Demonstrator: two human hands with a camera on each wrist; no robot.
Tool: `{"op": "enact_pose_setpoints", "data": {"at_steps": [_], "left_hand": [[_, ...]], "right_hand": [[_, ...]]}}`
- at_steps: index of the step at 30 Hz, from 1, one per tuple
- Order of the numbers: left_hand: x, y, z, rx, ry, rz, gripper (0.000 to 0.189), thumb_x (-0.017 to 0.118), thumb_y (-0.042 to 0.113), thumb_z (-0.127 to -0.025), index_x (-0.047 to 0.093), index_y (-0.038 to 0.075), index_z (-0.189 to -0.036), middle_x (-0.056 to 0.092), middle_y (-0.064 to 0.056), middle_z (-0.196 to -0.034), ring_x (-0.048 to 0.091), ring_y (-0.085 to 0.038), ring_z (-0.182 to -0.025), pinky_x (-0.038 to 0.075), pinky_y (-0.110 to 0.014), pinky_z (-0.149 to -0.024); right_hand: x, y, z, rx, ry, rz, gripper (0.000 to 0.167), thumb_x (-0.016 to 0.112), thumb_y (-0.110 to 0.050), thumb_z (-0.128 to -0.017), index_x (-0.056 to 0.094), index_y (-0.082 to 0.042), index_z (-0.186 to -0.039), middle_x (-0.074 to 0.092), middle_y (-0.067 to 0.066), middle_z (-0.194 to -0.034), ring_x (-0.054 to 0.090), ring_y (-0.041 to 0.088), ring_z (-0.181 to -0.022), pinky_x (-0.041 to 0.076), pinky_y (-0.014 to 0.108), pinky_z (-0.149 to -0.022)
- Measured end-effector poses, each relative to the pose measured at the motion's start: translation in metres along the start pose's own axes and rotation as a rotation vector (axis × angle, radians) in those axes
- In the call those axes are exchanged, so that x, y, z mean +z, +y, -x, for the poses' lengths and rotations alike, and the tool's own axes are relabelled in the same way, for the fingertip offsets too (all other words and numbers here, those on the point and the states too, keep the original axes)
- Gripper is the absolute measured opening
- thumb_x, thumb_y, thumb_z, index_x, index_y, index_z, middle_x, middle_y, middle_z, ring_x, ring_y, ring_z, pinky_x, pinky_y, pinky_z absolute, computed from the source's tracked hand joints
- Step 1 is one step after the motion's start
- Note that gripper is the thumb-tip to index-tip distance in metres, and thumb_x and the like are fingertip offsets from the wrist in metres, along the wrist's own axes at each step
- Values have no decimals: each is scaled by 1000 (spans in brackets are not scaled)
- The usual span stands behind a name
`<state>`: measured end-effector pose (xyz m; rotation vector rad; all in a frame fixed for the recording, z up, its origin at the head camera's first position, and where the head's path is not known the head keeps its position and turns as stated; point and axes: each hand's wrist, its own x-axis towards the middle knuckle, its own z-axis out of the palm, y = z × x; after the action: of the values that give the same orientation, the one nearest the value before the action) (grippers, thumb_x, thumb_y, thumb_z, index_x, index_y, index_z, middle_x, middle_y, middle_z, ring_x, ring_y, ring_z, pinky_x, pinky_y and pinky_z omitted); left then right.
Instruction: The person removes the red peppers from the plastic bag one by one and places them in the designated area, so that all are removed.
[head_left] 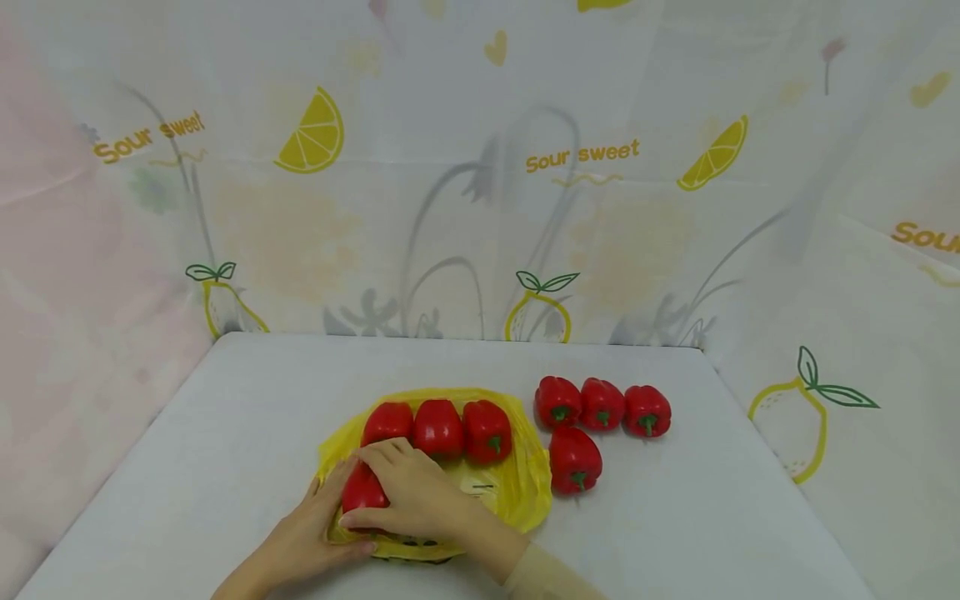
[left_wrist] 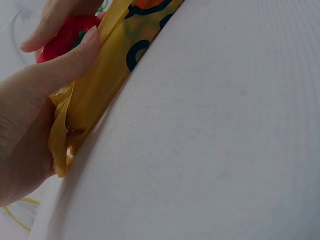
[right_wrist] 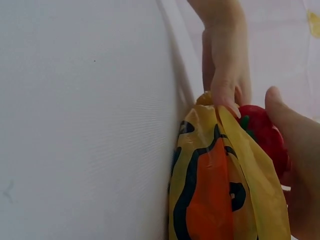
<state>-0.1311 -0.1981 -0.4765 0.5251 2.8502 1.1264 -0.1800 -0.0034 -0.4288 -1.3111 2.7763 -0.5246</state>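
Note:
A yellow plastic bag (head_left: 528, 492) lies spread on the table with its rim standing up around several red bell peppers. My right hand (head_left: 420, 496) grips a red bell pepper (head_left: 362, 492) from above at the bag's front left corner. My left hand (head_left: 303, 533) wraps the bag's left edge beside that pepper, its thumb (left_wrist: 75, 62) over the rim and its fingers outside. Behind the right hand, three red bell peppers stand in a row in the bag: a left one (head_left: 387, 419), a middle one (head_left: 438, 429) and a right one (head_left: 487, 431).
Right of the bag, three red bell peppers (head_left: 602, 405) form a row on the white table (head_left: 675, 517). Another pepper (head_left: 575, 461) sits in front of them, against the bag's right rim. A lemon-printed cloth (head_left: 420, 225) hangs behind and along the sides.

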Motion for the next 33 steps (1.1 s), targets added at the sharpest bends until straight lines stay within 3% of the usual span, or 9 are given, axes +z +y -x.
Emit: {"op": "enact_pose_setpoints", "data": {"at_steps": [7, 10, 13, 14, 21, 24, 28, 30, 33], "left_hand": [[1, 1, 1, 16, 22, 7, 109, 79, 54, -72, 23, 5, -152, 28, -27, -151, 30, -48, -135, 13, -65, -109], [1, 0, 1, 28, 29, -11, 110, 78, 56, -71, 25, 2, -151, 29, -25, -152, 29, -45, -137, 1, -37, -118], [2, 0, 2, 14, 17, -27, 111, 77, 60, -70, 27, 2, -151, 28, -19, -154, 25, -41, -139, -11, -6, -104], [2, -1, 2, 15, 13, -34, 111, 76, 60, -70, 28, 2, -151, 28, -18, -154, 25, -41, -140, -11, -3, -102], [2, -1, 1, 38, 10, -64, 108, 79, 56, -68, 33, -1, -148, 30, -21, -153, 25, -44, -139, -13, -6, -101], [2, 0, 1, 15, 0, -72, 108, 78, 57, -68, 34, 0, -148, 30, -19, -153, 26, -41, -139, -12, -6, -102], [1, 2, 1, -24, -22, -72, 109, 77, 59, -68, 33, 2, -149, 28, -16, -155, 25, -38, -141, 3, -32, -116], [1, 3, 1, -32, -23, -67, 109, 76, 60, -68, 32, 3, -149, 28, -15, -155, 24, -37, -141, 6, -42, -117], [1, 3, 0, -13, -8, -67, 109, 75, 62, -69, 31, 3, -150, 29, -15, -155, 24, -38, -141, 1, -33, -117]], "right_hand": [[6, -3, 1, -7, -32, 93, 77, 43, -71, -88, 38, -20, -146, 43, -9, -143, 33, 13, -133, 35, 33, -109], [7, -4, 3, 2, -31, 106, 78, 44, -72, -86, 40, -20, -145, 43, -9, -141, 33, 12, -131, 35, 32, -109], [7, -4, 4, 4, -32, 117, 78, 46, -72, -85, 41, -20, -143, 43, -10, -138, 35, 11, -128, 35, 30, -108], [7, -5, 5, 3, -33, 118, 79, 46, -72, -84, 41, -20, -143, 43, -9, -137, 34, 10, -127, 36, 30, -108], [10, -4, 12, -35, 12, 131, 86, 48, -74, -82, 41, -14, -144, 42, -3, -133, 37, 13, -120, 38, 26, -104], [10, -3, 16, -34, 30, 92, 86, 52, -72, -82, 41, -13, -144, 42, -2, -132, 40, 12, -115, 41, 22, -100], [10, -1, 19, -7, 35, 8, 86, 59, -69, -80, 41, -14, -143, 39, -4, -133, 42, 9, -115, 43, 19, -97], [9, 0, 21, 15, 41, -26, 87, 61, -68, -79, 40, -14, -144, 39, -5, -135, 42, 9, -118, 44, 21, -97], [6, 3, 23, 38, 75, -41, 89, 66, -65, -78, 37, -14, -145, 39, -4, -139, 41, 10, -123, 46, 23, -96]]}}
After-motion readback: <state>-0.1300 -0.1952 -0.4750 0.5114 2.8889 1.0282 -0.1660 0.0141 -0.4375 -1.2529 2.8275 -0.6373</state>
